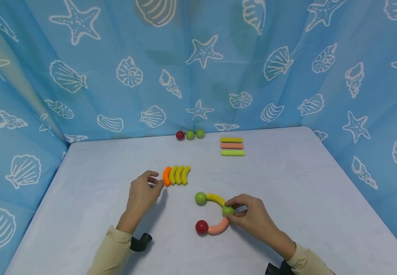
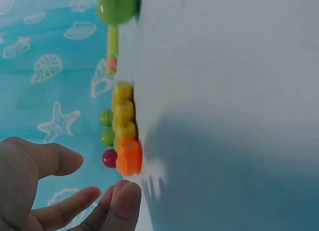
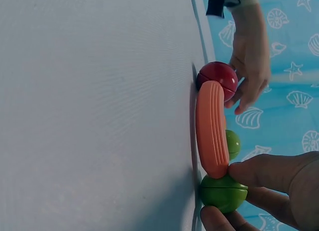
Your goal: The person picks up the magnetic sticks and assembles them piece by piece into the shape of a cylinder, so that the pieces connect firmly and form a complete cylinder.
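My right hand [image 1: 253, 215] pinches a green ball [image 3: 224, 192] between thumb and fingers. That ball sits where a curved yellow piece [image 1: 216, 199] and a curved salmon-pink piece [image 1: 219, 227] meet. Another green ball [image 1: 200, 198] stands at the yellow piece's far end, and a red ball [image 1: 202, 227] at the pink piece's end. Beside a row of curved pieces, my left hand [image 1: 145, 193] hovers with loosely bent fingers and nothing between them. The row has an orange curved piece [image 2: 129, 157] nearest that hand, then several yellow curved pieces [image 1: 179, 175].
At the back edge of the white table [image 1: 116, 160] sit a red ball [image 1: 180, 135] and two green balls [image 1: 195, 134]. Right of them lie straight sticks: yellow [image 1: 231, 140], salmon-pink [image 1: 231, 146] and light green [image 1: 233, 152]. A blue shell-patterned curtain [image 1: 171, 57] hangs around the table.
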The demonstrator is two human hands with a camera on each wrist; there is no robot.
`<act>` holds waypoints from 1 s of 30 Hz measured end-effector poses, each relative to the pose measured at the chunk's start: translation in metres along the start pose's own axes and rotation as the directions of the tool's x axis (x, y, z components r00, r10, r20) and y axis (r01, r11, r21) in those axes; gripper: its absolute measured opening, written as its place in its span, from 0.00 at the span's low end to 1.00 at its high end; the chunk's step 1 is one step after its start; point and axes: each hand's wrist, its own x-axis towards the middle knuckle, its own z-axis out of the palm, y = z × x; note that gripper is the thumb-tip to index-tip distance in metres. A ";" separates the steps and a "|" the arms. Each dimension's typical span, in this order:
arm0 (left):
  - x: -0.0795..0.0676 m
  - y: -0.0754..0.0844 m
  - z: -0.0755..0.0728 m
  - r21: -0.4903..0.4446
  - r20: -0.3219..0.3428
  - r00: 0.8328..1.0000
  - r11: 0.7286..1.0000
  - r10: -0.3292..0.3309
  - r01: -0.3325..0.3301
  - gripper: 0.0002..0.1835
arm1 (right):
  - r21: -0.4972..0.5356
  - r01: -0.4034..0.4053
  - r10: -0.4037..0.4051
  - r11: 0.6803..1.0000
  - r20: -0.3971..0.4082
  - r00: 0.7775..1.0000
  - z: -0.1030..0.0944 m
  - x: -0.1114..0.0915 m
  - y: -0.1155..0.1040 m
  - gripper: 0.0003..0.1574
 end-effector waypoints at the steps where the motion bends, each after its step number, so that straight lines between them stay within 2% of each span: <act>1: 0.004 -0.001 0.000 0.010 0.003 1.000 1.000 -0.012 0.012 0.19 | 0.000 0.000 0.000 1.000 -0.003 1.000 0.000 0.000 0.000 0.18; 7: 0.025 0.001 0.001 0.049 0.031 0.999 0.998 -0.044 0.043 0.21 | -0.007 -0.001 0.001 1.000 -0.012 1.000 0.000 0.003 0.000 0.18; 13: 0.039 0.007 0.004 0.091 0.109 0.989 0.991 -0.104 0.094 0.22 | -0.015 0.002 -0.002 1.000 -0.023 1.000 0.001 0.004 -0.001 0.18; 17: 0.045 0.006 0.008 0.109 0.155 0.976 0.984 -0.154 0.138 0.24 | 0.000 0.008 -0.008 1.000 -0.023 1.000 0.001 0.004 0.000 0.18; 21: 0.050 0.003 0.012 0.126 0.166 0.969 0.979 -0.183 0.163 0.24 | 0.010 0.005 -0.005 1.000 -0.017 1.000 0.001 0.005 0.000 0.19; 30: 0.055 0.004 0.013 0.171 0.178 0.963 0.970 -0.202 0.171 0.21 | 0.004 -0.012 0.012 1.000 -0.018 1.000 0.002 0.005 0.001 0.19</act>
